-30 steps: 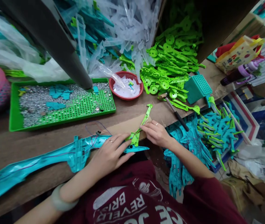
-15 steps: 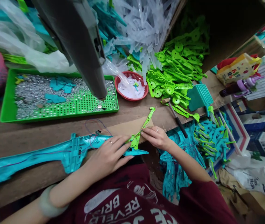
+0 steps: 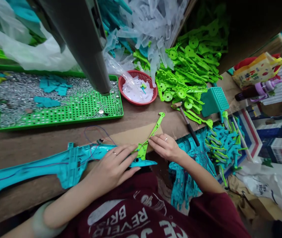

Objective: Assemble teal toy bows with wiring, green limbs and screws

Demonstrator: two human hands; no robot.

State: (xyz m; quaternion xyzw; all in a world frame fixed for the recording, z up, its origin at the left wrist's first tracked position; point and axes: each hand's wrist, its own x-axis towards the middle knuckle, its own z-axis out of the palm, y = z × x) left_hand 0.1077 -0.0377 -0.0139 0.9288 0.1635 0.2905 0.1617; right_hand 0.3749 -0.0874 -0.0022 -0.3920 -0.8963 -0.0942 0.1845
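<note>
A long blue plastic half-shell (image 3: 56,168), with thin wires along its hollow, lies on the bench. My left hand (image 3: 114,165) rests flat across its right end, fingers stretched out and thumb apart, fingertips touching a bright green plastic piece (image 3: 142,152). This piece sits against the shell's end, and its narrow arm slants up to the right. My right hand (image 3: 167,147) pinches the green piece at its middle, thumb hidden beneath the fingers. A thin wire crosses the green piece between my hands. A small dark component (image 3: 99,141) on looped wires lies behind the shell.
A green tray (image 3: 81,117) of screws stands at the left, beside a red basket (image 3: 138,100) of small white pieces. Over the tray hangs a dark tool (image 3: 88,59). A hammer (image 3: 189,125) lies near the green parts pile (image 3: 187,72). Blue assemblies (image 3: 187,185) are stacked below the bench edge.
The view has shifted slightly, so the tray and overhead tool appear further left and higher. Both hands keep nearly the same places on the shell and green piece.
</note>
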